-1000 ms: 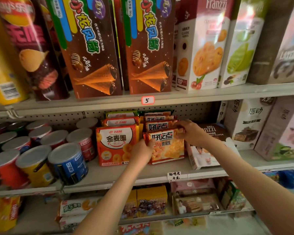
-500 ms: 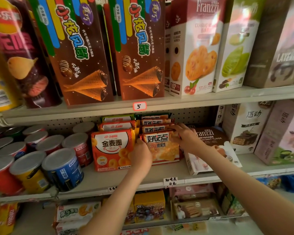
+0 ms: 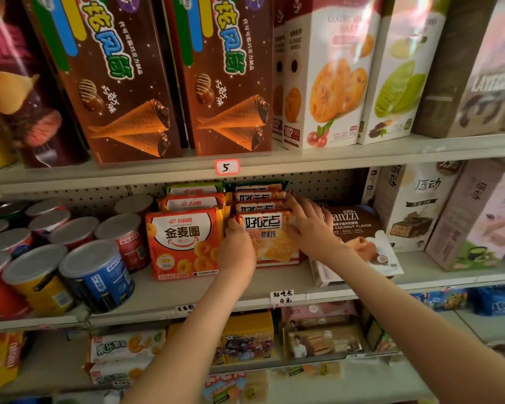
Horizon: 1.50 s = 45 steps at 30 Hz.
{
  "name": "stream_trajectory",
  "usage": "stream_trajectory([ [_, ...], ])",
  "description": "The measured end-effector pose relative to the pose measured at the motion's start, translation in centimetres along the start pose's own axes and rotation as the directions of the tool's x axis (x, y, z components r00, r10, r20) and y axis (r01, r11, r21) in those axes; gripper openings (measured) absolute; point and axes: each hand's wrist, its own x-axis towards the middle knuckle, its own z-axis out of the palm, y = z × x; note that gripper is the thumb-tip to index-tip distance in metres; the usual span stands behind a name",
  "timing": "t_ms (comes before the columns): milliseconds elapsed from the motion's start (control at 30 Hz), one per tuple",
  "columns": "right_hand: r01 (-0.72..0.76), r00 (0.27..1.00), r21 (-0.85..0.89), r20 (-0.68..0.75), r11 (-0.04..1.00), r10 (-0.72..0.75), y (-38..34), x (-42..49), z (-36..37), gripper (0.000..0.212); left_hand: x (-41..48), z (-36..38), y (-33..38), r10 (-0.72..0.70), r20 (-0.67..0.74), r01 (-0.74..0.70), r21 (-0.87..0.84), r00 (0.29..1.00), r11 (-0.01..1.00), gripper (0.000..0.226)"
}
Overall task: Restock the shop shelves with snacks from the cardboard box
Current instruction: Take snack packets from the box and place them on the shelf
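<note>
Biscuit packet, orange with a white label, stands upright at the front of a row of like packets on the middle shelf, between a row of ring-snack packets on its left and a brown coconut-flavour box lying tilted on its right. The left hand clasps the packet's left edge, thumb at the upper corner. The right hand lies over the top right corner, fingers spread across the packets behind; whether it grips or only presses cannot be told. Lidded cans lie stacked on their sides further left. Above, a tag marked 5 sits under tall chocolate cone boxes.
</note>
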Motion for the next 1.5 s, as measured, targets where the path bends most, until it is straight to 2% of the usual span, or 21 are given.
stream_trajectory([
  [100,0.036,0.987,-0.012,-0.154,0.999,-0.037,-1.1,-1.0,0.1,0.055,-0.8,-0.1,-0.5,0.05,-0.052,-0.044,0.102,0.997,0.994,0.036],
  [167,0.064,0.953,0.016,-0.297,0.998,-0.056,-2.5,-2.1,0.5,0.048,-1.7,-0.5,-0.9,0.071,-0.103,-0.054,0.159,0.992,0.986,0.038],
  [233,0.093,0.924,0.016,-0.374,0.995,-0.081,-4.2,-3.3,1.1,0.048,-2.2,-0.8,-1.2,0.088,-0.169,-0.057,0.178,0.982,0.982,0.041],
  [367,0.116,0.955,0.057,-0.282,0.992,-0.095,-6.2,-4.1,2.9,0.048,-3.6,-1.2,-2.1,0.127,-0.201,-0.106,0.112,0.971,0.988,0.032],
  [433,0.13,0.95,0.077,-0.295,0.988,-0.102,-7.1,-4.2,3.4,0.043,-4.2,-1.4,-2.8,0.154,-0.193,-0.14,0.085,0.969,0.987,0.026],
  [533,0.277,0.926,0.193,-0.315,0.941,-0.208,-9.0,-5.0,3.8,0.029,-5.2,-2.1,-4.3,0.176,-0.19,-0.169,0.055,0.966,0.984,0.026],
  [633,0.424,0.893,0.276,-0.283,0.863,-0.349,-11.5,-7.1,5.2,0.028,-7.3,-2.9,-8.0,0.158,-0.167,-0.156,0.025,0.973,0.987,0.027],
  [733,0.484,0.875,0.395,-0.188,0.781,-0.447,-14.5,-9.4,7.3,0.031,-10.5,-3.2,-13.0,0.071,-0.179,-0.079,-0.037,0.981,0.996,0.028],
  [833,0.581,0.775,0.485,-0.087,0.653,-0.625,-19.3,-11.0,11.0,0.033,-14.8,-3.1,-18.9,-0.169,-0.208,0.153,-0.09,0.963,0.984,0.034],
  [933,0.6,0.637,0.56,0.097,0.572,-0.764,-26.0,-13.1,14.7,0.039,-20.2,-2.9,-26.0,-0.455,-0.164,0.425,-0.189,0.875,0.885,0.041],
  [967,0.601,0.589,0.583,0.14,0.547,-0.796,-28.4,-14.0,16.1,0.04,-22.2,-3.0,-28.6,-0.546,-0.14,0.512,-0.217,0.826,0.831,0.041],
  [1033,0.602,0.501,0.609,0.215,0.516,-0.838,-31.3,-15.6,18.3,0.044,-24.9,-3.0,-32.0,-0.662,-0.112,0.625,-0.244,0.742,0.742,0.041],
  [1100,0.615,0.368,0.648,0.268,0.449,-0.89,-36.5,-17.7,21.6,0.048,-28.1,-3.2,-37.1,-0.792,-0.092,0.746,-0.285,0.604,0.602,0.041],
  [1200,0.593,0.235,0.678,0.371,0.435,-0.898,-43.1,-20.0,27.1,0.039,-31.4,-2.5,-44.9,-0.874,-0.047,0.816,-0.337,0.483,0.469,0.037],
  [1267,0.563,0.191,0.694,0.419,0.449,-0.888,-47.2,-21.3,31.1,0.041,-32.8,-2.2,-49.6,-0.902,-0.005,0.842,-0.355,0.432,0.406,0.037],
  [1333,0.54,0.114,0.699,0.491,0.469,-0.864,-52.7,-23.3,36.0,0.041,-33.9,-2.4,-55.2,-0.929,0.065,0.873,-0.372,0.364,0.316,0.033],
  [1400,0.537,0.048,0.675,0.574,0.505,-0.817,-57.1,-25.3,39.9,0.041,-35.0,-2.0,-60.1,-0.953,0.09,0.901,-0.363,0.289,0.239,0.03],
  [1500,0.48,-0.05,0.638,0.705,0.602,-0.707,-62.0,-28.2,47.1,0.041,-36.5,-0.4,-67.5,-0.982,0.146,0.915,-0.399,0.123,0.056,0.029],
])
